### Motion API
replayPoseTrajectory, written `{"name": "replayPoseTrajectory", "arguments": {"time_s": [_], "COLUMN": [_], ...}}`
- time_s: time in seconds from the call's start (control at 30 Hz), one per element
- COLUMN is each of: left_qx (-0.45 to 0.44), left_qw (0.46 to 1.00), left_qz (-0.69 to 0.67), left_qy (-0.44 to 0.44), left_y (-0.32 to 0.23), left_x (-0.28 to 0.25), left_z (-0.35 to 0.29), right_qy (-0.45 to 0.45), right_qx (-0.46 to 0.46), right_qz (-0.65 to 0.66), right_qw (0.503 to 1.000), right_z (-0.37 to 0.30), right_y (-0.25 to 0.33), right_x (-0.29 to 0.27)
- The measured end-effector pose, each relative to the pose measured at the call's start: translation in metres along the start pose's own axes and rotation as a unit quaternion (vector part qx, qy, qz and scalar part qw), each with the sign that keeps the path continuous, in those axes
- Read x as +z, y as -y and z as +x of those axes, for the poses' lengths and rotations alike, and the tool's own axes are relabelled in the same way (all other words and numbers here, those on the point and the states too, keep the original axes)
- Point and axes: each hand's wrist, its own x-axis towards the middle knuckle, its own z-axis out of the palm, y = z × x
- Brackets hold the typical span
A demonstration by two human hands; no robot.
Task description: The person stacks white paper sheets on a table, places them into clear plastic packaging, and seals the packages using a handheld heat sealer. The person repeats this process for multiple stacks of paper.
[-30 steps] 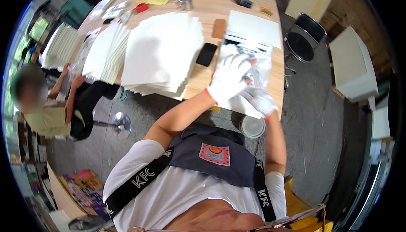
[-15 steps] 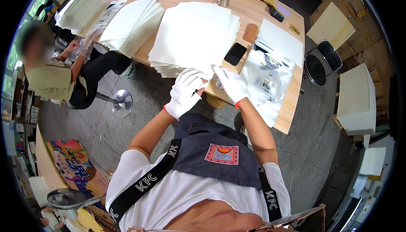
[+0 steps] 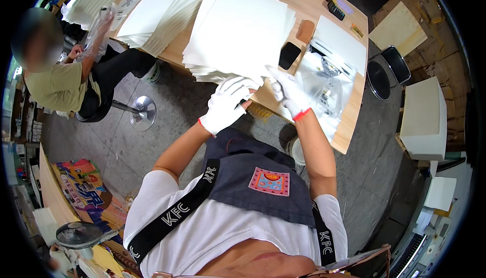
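A tall stack of white sheets (image 3: 238, 35) lies on the wooden table in front of me, its layers slightly fanned. My left hand (image 3: 229, 102), in a white knit glove with a red cuff, rests at the near edge of this stack. Its fingers reach over the edge and its bare thumb tip stands apart from them. Just beyond the stack's near right corner is my right hand (image 3: 287, 90), gloved the same way. Its fingers are stretched out, a little blurred, and nothing shows in them.
A black phone (image 3: 290, 55) and clear plastic bags (image 3: 326, 93) lie to the right on the table (image 3: 349, 121). Left of my stack is another fanned white stack (image 3: 159, 17). A seated co-worker (image 3: 58, 85) holds a clear bag at the left. A black chair (image 3: 382, 75) stands right.
My right hand has moved slightly right, farther from the left one. My left hand stays by the stack's near edge. The co-worker has raised one hand with the clear bag. The view has shifted slightly.
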Motion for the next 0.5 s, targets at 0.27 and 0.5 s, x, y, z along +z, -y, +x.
{"name": "replayPoseTrajectory", "arguments": {"time_s": [0.27,0.5], "left_qx": [-0.306,0.015], "left_qw": [0.890,0.928], "left_qz": [-0.327,-0.315], "left_qy": [-0.083,-0.197], "left_y": [0.023,-0.038], "left_x": [-0.030,-0.150], "left_z": [-0.075,-0.023], "right_qy": [-0.063,-0.107], "right_qx": [0.006,-0.596], "right_qz": [-0.223,-0.248], "right_qw": [0.973,0.756], "right_z": [-0.090,-0.227], "right_y": [-0.017,0.085], "right_x": [-0.057,-0.009]}}
